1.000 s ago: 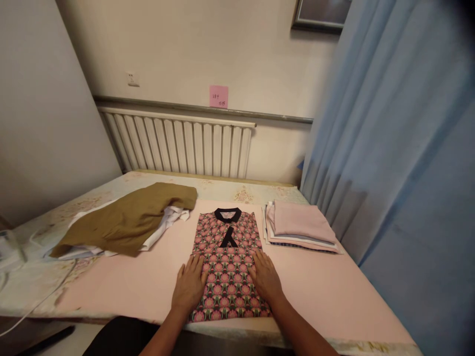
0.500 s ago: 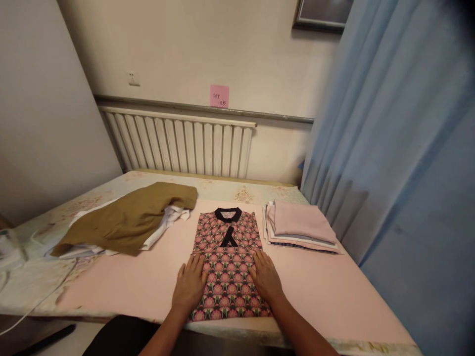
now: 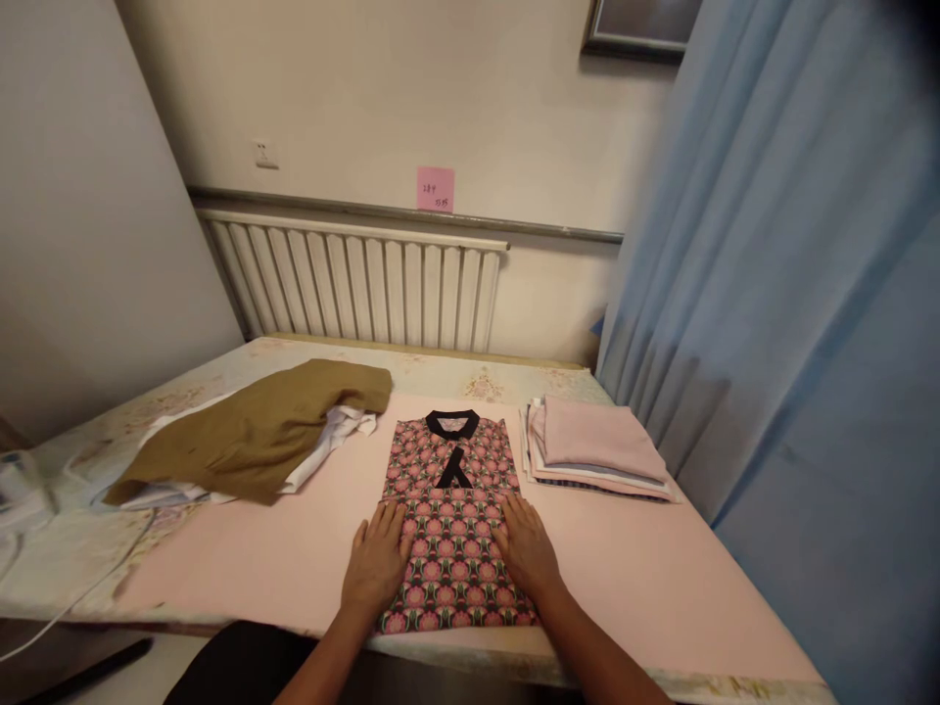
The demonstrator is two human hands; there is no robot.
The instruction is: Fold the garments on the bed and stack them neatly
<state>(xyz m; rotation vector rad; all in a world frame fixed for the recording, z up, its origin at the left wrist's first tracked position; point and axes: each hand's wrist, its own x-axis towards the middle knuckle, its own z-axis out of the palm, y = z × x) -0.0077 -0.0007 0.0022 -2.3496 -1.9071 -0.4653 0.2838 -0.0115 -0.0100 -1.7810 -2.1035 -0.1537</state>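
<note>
With the clock dial centred on the patterned shirt, the far wall is taken as twelve o'clock. The shirt is laid on the pink cloth that is spread over the desk, near its front edge. The black collar is pointed at twelve o'clock, and the sides appear to be tucked in to make a narrow rectangle. The lower part is turned up over the body, and the ends of the black ties seem to be covered by its upper edge.

The left hand is placed across the shirt's edge at eight o'clock and the right hand at four o'clock. The fingers of both are stretched out flat, pointed roughly towards twelve, with nothing gripped between them; the thumbs are angled inward over the print.

The step in hand is judged to be the flattening and squaring of the turned-up panel. Should another fold be made, even lifting at the six o'clock edge would be called for, with both corners kept level; the thin-looking fabric could be skewed or creased if one side were pulled harder.

At two o'clock, folded garments are stacked beneath a pale pink piece. At ten o'clock, an olive garment is loosely heaped over white cloth.
</note>
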